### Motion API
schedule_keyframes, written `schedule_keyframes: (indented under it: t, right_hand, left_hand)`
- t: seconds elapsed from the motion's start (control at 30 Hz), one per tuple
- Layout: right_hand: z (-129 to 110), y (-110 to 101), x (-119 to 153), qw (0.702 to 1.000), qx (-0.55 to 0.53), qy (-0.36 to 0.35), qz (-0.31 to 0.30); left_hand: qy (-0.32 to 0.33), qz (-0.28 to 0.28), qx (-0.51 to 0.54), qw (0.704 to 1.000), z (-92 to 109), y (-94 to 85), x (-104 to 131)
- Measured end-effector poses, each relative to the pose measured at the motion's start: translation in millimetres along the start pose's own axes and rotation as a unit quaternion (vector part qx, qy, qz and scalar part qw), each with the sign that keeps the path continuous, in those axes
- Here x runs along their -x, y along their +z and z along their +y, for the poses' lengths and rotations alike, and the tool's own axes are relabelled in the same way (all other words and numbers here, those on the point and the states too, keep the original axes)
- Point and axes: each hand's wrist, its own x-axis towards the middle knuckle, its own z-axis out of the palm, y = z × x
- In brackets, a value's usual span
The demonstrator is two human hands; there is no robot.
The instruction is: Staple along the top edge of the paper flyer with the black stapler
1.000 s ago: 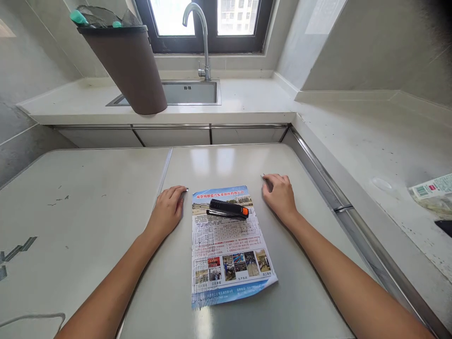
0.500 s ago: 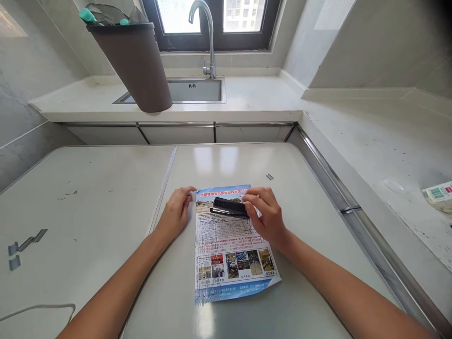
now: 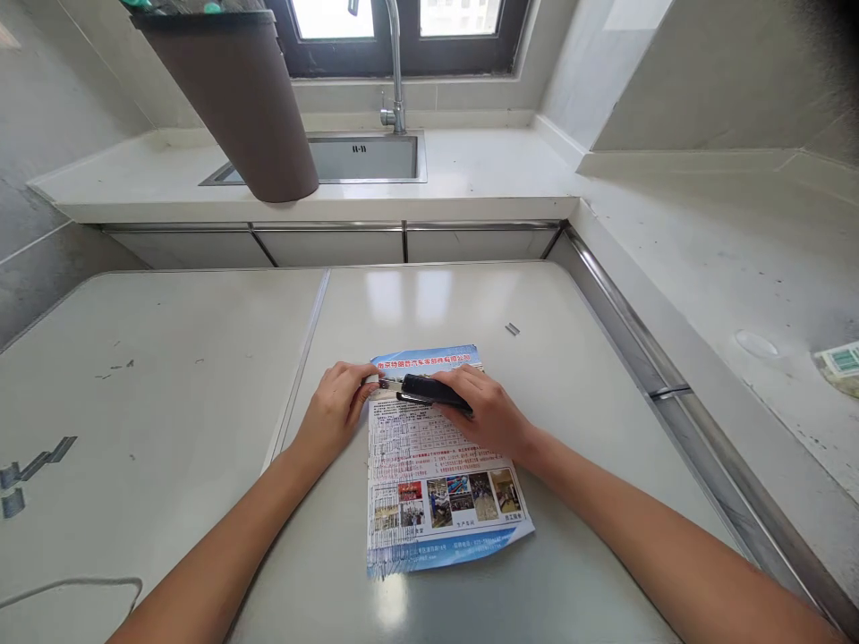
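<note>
A black stapler [image 3: 422,389] lies across the upper part of a printed paper sheet [image 3: 439,456], its bright metal front pointing left. My right hand [image 3: 487,411] is wrapped around the stapler's rear end, its fingers on top. At the metal front end, my left hand [image 3: 342,402] has thumb and forefinger closed in a pinch, by the sheet's upper left edge. Whatever small piece sits between those fingertips is hard to see. Dense rows of staples run down the sheet's left side, and its lower right corner curls up.
Short staple strips [image 3: 512,329] lie beyond the sheet on the white table [image 3: 577,501]. More strip pieces [image 3: 33,465] are at far left, near a grey cord [image 3: 73,583]. A brown bin [image 3: 234,107] stands by the sink [image 3: 366,159]; a labelled packet [image 3: 842,360] rests on the right counter.
My right hand has gone from fingering the stapler's rear to a fuller grip around it. My left hand has moved right, from the sheet's edge to the stapler's front. The view has tilted down slightly.
</note>
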Motion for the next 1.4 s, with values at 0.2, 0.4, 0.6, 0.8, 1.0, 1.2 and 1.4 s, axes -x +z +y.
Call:
schedule_keyframes:
  t: [0.2, 0.4, 0.6, 0.8, 1.0, 1.2, 1.4]
  right_hand:
    - [3.5, 1.0, 0.9, 1.000, -0.020, 0.011, -0.003]
    - [2.2, -0.4, -0.3, 0.999, -0.028, 0.013, -0.010]
    - [2.6, -1.1, -1.0, 0.999, -0.035, 0.013, -0.015]
    - [3.2, -1.0, -0.5, 0.999, -0.036, 0.010, -0.017]
    - [2.0, -2.2, -0.7, 0.999, -0.035, 0.006, -0.015]
    - [2.2, -2.8, -0.3, 0.999, -0.038, 0.012, -0.021]
    - [2.7, -2.6, -0.3, 0.999, -0.035, 0.011, -0.018]
  left_hand:
    - [0.039, -0.033, -0.059, 0.997, 1.1, 4.9, -6.1]
    - [0.057, -0.047, -0.073, 0.995, 0.7, 7.7, -6.2]
    - [0.064, -0.043, -0.057, 0.995, -0.8, 7.6, -5.5]
    - [0.056, -0.041, -0.059, 0.996, -0.8, 8.5, -6.3]
    - [0.090, -0.014, -0.046, 0.995, 1.1, 6.4, -5.7]
    - [0.116, -0.008, -0.042, 0.992, 0.9, 2.8, -4.6]
    - [0.112, -0.025, -0.039, 0.993, 0.4, 3.8, -4.4]
